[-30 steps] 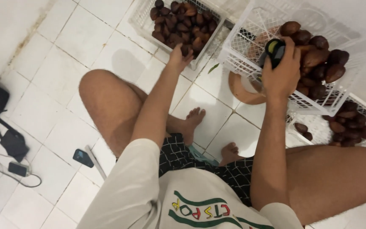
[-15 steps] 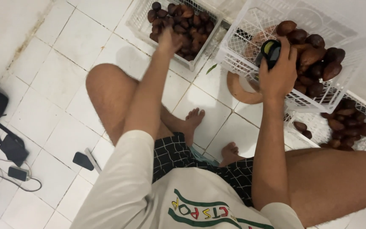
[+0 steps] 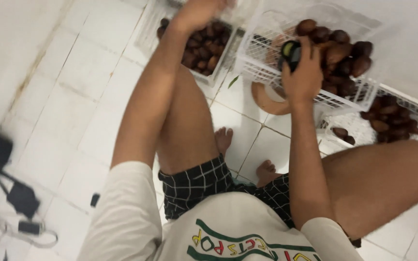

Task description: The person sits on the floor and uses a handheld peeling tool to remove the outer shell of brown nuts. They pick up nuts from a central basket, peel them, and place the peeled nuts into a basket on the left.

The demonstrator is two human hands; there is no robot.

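Bright, even light — soft shadows — motion blur, left edge worst.

Single head-worn view, looking steeply down from just above the seated person's torso, facing forward over the knees to the white baskets (image 3: pixel 310 58) on the tiled floor (image 3: pixel 88 87).

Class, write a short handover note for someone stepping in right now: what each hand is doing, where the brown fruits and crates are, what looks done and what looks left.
Left hand: reaching over the far-left white crate of brown fruits; whether it grips one cannot be seen.
Right hand: closed around a small dark object, at the middle crate.
Third crate lies on the right.
Done: all three crates hold fruit.
Left: cannot tell from this view.
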